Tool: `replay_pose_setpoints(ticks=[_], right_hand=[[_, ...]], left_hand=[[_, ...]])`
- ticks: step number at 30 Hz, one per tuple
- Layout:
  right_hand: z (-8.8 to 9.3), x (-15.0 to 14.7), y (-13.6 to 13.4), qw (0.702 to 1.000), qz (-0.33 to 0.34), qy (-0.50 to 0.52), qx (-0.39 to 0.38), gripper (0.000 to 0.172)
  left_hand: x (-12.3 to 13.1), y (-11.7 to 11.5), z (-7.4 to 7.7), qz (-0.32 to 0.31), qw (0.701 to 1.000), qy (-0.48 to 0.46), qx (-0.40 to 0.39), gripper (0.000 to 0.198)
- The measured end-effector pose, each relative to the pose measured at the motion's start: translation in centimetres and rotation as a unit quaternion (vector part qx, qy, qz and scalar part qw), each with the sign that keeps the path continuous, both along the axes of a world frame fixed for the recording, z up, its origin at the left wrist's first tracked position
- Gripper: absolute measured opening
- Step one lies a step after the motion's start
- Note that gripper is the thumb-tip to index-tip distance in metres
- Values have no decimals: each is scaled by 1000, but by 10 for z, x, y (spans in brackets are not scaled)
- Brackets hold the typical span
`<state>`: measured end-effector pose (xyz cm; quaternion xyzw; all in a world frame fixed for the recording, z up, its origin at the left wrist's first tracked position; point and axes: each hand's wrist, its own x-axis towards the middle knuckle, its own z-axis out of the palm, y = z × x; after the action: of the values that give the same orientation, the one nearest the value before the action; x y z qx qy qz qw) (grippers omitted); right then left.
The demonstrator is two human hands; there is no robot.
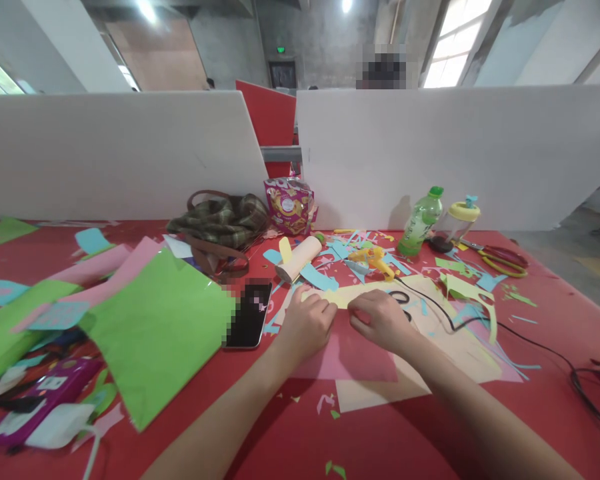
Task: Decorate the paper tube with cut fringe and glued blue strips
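Observation:
A pale yellow paper strip (341, 297) stretches between my two hands. My left hand (310, 319) is closed on its left end, fingers curled and pressed together. At the other end, my right hand (380, 319) pinches the paper between thumb and fingers. Beneath them lie a pink paper sheet (353, 363) and a larger cream sheet (383, 397). Black scissor handles (403, 307) poke out beside my right hand. Just beyond my left hand is a cream paper roll (300, 259) with blue and yellow pieces at its side.
A yellow glue gun (373, 259) trails a black cord to the right. Left of my hands are a phone (250, 317) and green paper (160, 333). A snack bag (291, 207), green bottle (420, 223), jar (457, 223) and pliers (505, 257) stand or lie farther back among paper scraps.

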<state>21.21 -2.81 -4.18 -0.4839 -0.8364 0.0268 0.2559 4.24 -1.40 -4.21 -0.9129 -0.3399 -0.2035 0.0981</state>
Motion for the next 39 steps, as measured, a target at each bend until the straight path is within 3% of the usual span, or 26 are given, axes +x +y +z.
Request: replay_pose_setpoints(ticks=[8,14,19,24,30,35,39], right_hand=[[12,34,-3,992,-56,68,-92,16],[1,67,-1,973,-115,132,-152,13],[-13,61,-4,941,-74,235,-232,24],[-17,51,-9,850,-48,391,-350,22],[-17,58,-4,835,-111,406,-355,25],[-6,55,-2,814,-84,379,-433,22],[-2,50,1,810,-74,393,-428,22]], left_hand=[[-18,8,12,3,997,-41,-60,20],[-39,19,21,44,985,-99,-131,20],[-42,22,20,90,944,-204,-244,20],[-37,20,15,106,902,-265,-323,19],[-32,12,15,25,850,-245,-465,12],[-18,4,8,44,755,-329,-566,26],[-10,5,1,69,764,-390,-509,21]])
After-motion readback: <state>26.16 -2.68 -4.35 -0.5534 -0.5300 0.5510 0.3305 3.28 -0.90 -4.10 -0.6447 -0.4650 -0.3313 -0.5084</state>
